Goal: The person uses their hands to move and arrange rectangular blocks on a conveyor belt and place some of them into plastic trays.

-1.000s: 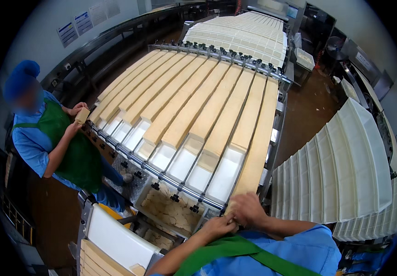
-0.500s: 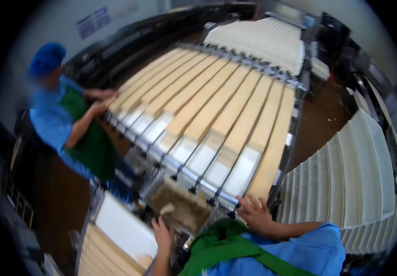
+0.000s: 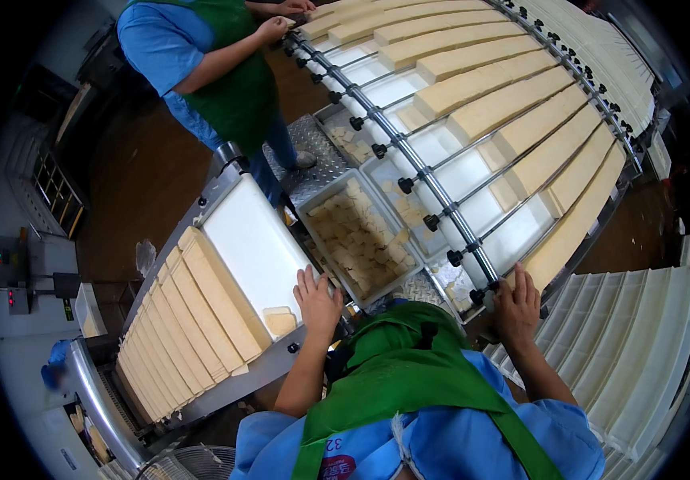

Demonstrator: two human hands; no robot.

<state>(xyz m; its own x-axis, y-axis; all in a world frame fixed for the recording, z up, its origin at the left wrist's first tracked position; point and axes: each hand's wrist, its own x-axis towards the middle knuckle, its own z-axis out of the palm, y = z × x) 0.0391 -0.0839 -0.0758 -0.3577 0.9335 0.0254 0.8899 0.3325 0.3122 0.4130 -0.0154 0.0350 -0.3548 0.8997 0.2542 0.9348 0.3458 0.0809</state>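
Note:
My left hand (image 3: 318, 304), fingers stretched and apart, is at the near edge of the white conveyor bed (image 3: 253, 228) on the left. Just left of it lies a single pale tan slice (image 3: 279, 321), near the front end of several packed rows of slices (image 3: 213, 296). My right hand (image 3: 517, 306) rests against the near end of the rightmost long row of tan slices (image 3: 573, 224), fingers spread upward, beside a metal crossbar (image 3: 433, 182) with black knobs. Nothing shows held in either hand.
A grey tub (image 3: 359, 240) of broken tan pieces stands between the two conveyors. Across the wide conveyor, a co-worker in a green apron (image 3: 229, 60) has both hands at its far left corner. White ribbed trays (image 3: 609, 344) are stacked on the right.
The view has swung left and down. My left hand has moved from beside the tub to the left conveyor's edge; the pale piece beyond its fingers no longer stands out. My right hand stays at the row's end.

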